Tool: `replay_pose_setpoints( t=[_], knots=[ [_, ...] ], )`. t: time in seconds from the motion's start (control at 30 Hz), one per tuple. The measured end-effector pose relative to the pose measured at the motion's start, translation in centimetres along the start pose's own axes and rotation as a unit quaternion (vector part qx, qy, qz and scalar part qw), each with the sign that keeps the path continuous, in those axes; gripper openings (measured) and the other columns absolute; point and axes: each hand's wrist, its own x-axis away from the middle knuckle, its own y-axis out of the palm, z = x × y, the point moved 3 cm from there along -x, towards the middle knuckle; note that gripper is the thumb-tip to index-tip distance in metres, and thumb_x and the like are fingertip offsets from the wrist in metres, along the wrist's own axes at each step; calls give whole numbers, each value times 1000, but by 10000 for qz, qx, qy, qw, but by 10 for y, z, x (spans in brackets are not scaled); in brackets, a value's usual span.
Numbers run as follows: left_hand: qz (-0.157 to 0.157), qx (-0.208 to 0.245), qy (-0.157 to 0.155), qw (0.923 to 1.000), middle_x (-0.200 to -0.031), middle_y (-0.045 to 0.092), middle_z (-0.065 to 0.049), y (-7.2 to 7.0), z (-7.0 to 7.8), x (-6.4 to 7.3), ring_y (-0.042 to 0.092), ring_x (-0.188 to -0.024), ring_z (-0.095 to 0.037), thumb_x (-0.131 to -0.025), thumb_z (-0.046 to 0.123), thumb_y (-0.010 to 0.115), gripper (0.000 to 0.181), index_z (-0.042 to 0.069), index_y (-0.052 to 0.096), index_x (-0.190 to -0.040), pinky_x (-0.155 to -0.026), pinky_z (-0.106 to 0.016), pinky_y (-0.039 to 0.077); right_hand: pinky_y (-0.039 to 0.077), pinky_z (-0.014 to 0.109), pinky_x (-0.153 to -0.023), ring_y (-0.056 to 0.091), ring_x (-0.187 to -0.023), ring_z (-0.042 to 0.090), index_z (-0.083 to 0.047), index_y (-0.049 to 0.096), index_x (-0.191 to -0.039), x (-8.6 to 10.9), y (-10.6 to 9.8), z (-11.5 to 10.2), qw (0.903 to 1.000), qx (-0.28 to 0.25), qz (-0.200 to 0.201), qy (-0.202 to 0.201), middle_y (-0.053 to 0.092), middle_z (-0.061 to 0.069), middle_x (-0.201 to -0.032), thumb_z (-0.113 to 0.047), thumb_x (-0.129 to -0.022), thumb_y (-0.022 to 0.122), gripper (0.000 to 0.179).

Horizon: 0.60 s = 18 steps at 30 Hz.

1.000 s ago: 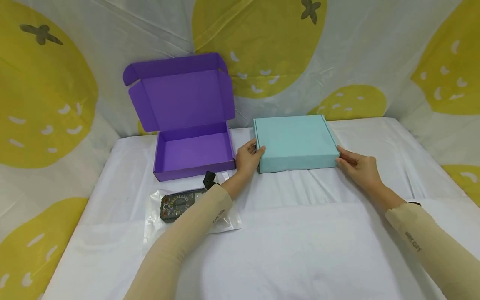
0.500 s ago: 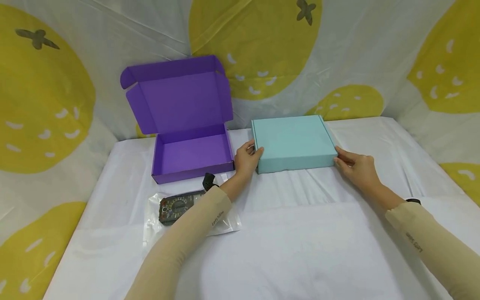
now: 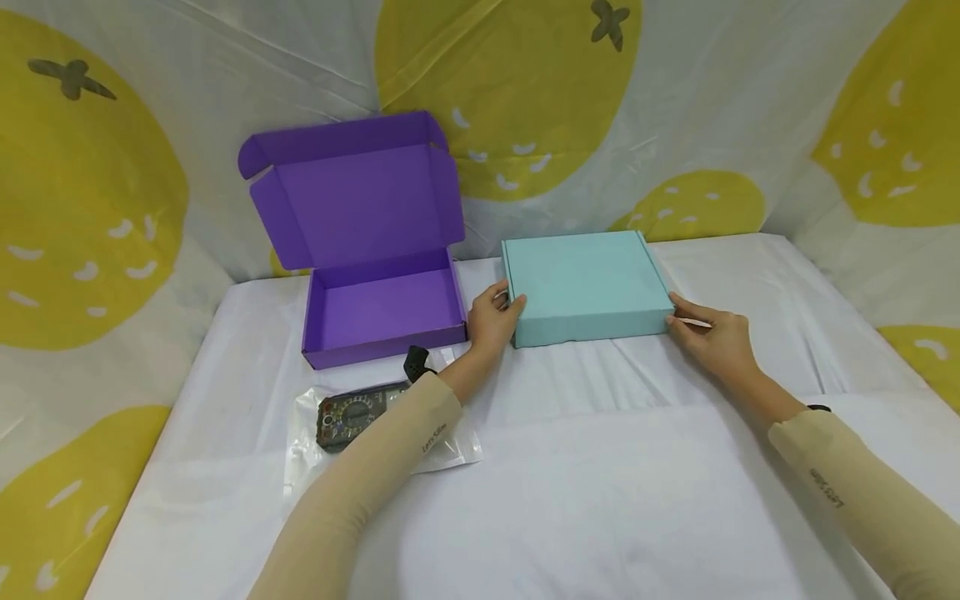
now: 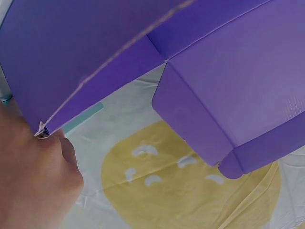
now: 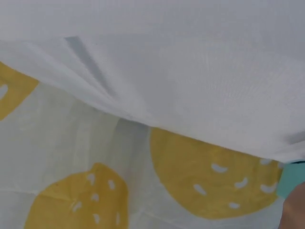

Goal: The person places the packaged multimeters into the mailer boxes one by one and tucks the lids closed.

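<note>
A closed light blue cardboard box (image 3: 588, 275) lies flat on the white cloth. My left hand (image 3: 493, 321) holds its left front corner, thumb at the front and fingers along the side. At the opposite front corner, my right hand (image 3: 716, 337) pinches the box between thumb and fingers. Just left of my left hand stands a purple cardboard box (image 3: 386, 343) with its lid raised and nothing inside. The left wrist view is mostly filled by that purple box. Only a sliver of my right hand (image 5: 294, 210) and the light blue box (image 5: 289, 179) shows in the right wrist view.
A black multimeter (image 3: 347, 421) in a clear plastic bag (image 3: 457, 450) lies in front of the purple box, partly hidden under my left forearm. White cloth (image 3: 585, 500) covers the table. Behind it hangs a curtain (image 3: 517, 92) printed with yellow fruit.
The head view has shifted slightly. Both hands keep their places on the light blue box, and the boxes and multimeter have not visibly moved.
</note>
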Motion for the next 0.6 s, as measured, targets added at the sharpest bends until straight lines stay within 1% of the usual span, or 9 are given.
replay_pose_setpoints(
  t=[0.07, 0.13, 0.2, 0.23, 0.3, 0.33, 0.43, 0.53, 0.6],
  knots=[
    [6, 40, -7, 10000, -119, 59, -16, 0, 0, 0, 58, -109, -21, -83, 13, 66, 43, 6, 55, -124, -86, -27, 49, 45, 4, -66, 56, -78, -18, 3, 62, -111, 0, 0, 1, 9996, -153, -68, 236, 67, 18, -95, 6, -73, 69, 39],
    [16, 58, 2, 10000, -119, 60, -16, 0, 0, 0, 58, -109, -21, -83, 12, 66, 42, 6, 55, -123, -86, -27, 49, 45, 4, -66, 57, -78, -16, 3, 61, -113, -1, 0, 2, 9979, -306, -114, 553, 69, 3, -95, 3, -75, 69, 39],
    [33, 41, 21, 10000, -119, 60, -16, 0, 0, -1, 59, -109, -21, -83, 13, 66, 42, 6, 55, -123, -86, -27, 49, 45, 4, -67, 58, -79, -14, 1, 62, -114, -2, 0, 3, 9958, -379, -59, 834, 67, -9, -94, -1, -77, 69, 38],
    [41, 13, 14, 10000, -119, 60, -15, 0, 1, -1, 59, -109, -21, -83, 13, 66, 43, 6, 55, -123, -86, -27, 49, 45, 3, -67, 57, -79, -14, 0, 61, -116, -2, 0, 2, 9949, -372, -36, 933, 65, -11, -94, -4, -78, 69, 39],
    [46, -48, 17, 10000, -118, 60, -15, 1, 1, -1, 59, -108, -21, -83, 14, 66, 43, 7, 56, -124, -85, -26, 49, 43, 1, -67, 55, -80, -16, -2, 59, -120, -3, 2, 1, 9929, -270, 2, 1161, 67, -4, -98, -11, -81, 67, 41],
    [47, -83, 11, 10000, -118, 60, -15, 1, 0, -1, 59, -108, -20, -83, 15, 66, 43, 7, 55, -124, -85, -26, 49, 43, 1, -67, 53, -80, -16, -3, 58, -121, -4, 3, -2, 9920, -198, 17, 1244, 67, 4, -102, -14, -82, 66, 41],
    [65, -177, -31, 9998, -118, 61, -14, 0, -1, -1, 59, -108, -20, -83, 17, 67, 44, 8, 56, -124, -86, -27, 49, 40, 0, -71, 51, -89, -13, -6, 52, -128, -6, 9, -7, 9845, -133, -123, 1745, 58, 20, -119, -28, -87, 60, 48],
    [85, -227, -64, 9997, -118, 61, -13, 0, -2, -1, 59, -108, -20, -83, 18, 67, 44, 9, 56, -124, -86, -27, 49, 38, 1, -74, 52, -106, -1, -6, 45, -134, -10, 15, -10, 9705, -339, -380, 2355, 49, 19, -131, -41, -88, 54, 58],
    [80, -232, -73, 9997, -119, 60, -13, -1, -2, -1, 59, -108, -20, -83, 19, 67, 44, 10, 56, -125, -86, -28, 49, 38, 1, -77, 48, -116, 8, -7, 41, -136, -13, 17, -10, 9611, -485, -494, 2675, 44, 17, -137, -46, -88, 52, 63]
  ],
)
